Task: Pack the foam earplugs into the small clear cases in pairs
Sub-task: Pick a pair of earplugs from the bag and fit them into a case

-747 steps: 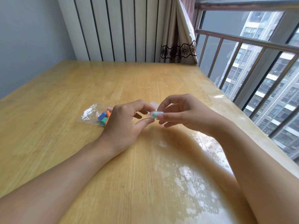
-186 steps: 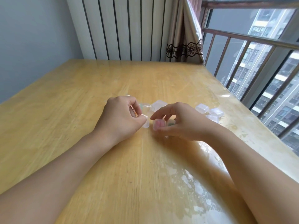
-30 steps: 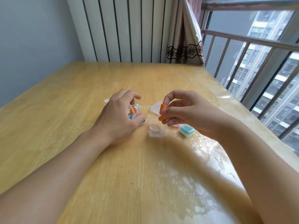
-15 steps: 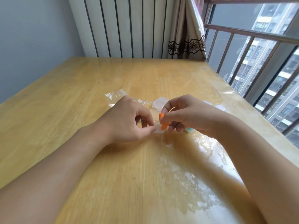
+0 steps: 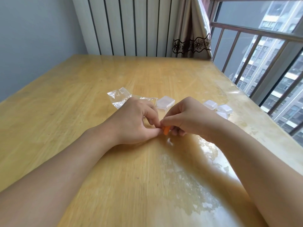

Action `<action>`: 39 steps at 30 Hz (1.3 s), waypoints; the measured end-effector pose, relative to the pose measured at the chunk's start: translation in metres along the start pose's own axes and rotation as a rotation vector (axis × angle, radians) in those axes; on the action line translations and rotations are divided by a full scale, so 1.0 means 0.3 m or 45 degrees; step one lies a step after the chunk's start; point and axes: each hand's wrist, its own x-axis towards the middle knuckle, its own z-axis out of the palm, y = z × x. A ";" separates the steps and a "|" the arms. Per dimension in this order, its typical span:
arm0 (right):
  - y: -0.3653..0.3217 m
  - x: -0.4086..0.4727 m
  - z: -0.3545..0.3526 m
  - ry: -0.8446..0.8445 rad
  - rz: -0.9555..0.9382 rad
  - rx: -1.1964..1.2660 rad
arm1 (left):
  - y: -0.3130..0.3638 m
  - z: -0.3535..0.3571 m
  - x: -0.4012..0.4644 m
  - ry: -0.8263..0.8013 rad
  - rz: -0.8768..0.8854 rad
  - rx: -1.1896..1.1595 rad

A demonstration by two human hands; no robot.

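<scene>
Both hands meet at the middle of the glossy wooden table (image 5: 82, 128). The right hand (image 5: 188, 119) pinches a small orange foam earplug (image 5: 166, 129) in curled fingertips; the left hand (image 5: 132, 123) is curled beside it, its grasp unclear. Small clear plastic cases (image 5: 165, 102) sit just beyond; a crumpled clear bag (image 5: 118, 99) lies far left.
</scene>
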 end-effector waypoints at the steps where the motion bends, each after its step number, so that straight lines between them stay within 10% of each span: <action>1: -0.001 -0.003 -0.006 0.002 -0.001 0.011 | 0.003 -0.002 0.000 0.001 -0.003 0.000; 39: 0.030 0.021 -0.073 0.321 -0.225 -0.048 | 0.000 0.020 0.009 0.024 -0.296 -0.261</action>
